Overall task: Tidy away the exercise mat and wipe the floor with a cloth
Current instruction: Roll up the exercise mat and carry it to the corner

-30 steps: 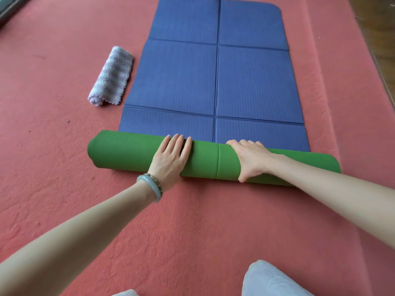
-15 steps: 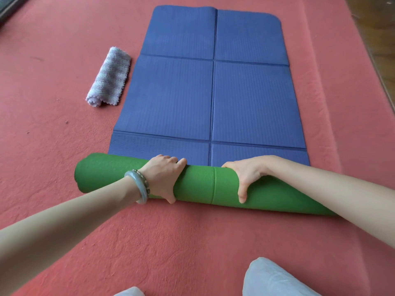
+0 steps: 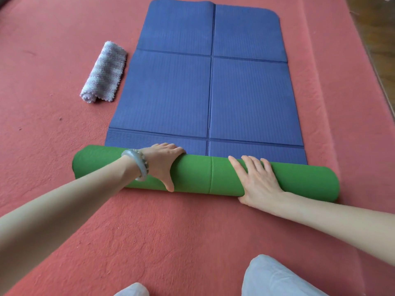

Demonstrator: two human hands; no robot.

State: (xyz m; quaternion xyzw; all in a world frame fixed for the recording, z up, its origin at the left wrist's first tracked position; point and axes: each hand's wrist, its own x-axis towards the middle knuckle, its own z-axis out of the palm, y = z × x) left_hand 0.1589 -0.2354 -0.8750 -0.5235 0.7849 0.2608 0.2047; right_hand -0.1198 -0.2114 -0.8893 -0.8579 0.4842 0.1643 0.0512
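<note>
Near me on the red floor (image 3: 192, 231) lies the green mat roll (image 3: 192, 176), stretched from left to right. Its far side touches the blue mat (image 3: 209, 92), which lies flat and runs away from me. I cannot tell if both are one mat.

I have the left hand (image 3: 162, 163) curled round the roll, fingers over the far side and thumb down the near side. The right hand (image 3: 256, 178) lies flat on top, fingers spread a little, pressing down. The grey cloth (image 3: 104, 73) sits rolled up on the floor, just left of the blue mat and well away from both hands.

What could go wrong? One hand grips and the other only pushes. I think the roll could turn crooked, with one end ahead of the other. If the flat hand lifts, the roll might spring loose.

No name, tag or writing shows on the mats or the cloth. Only a thin line runs round the roll's middle.
</note>
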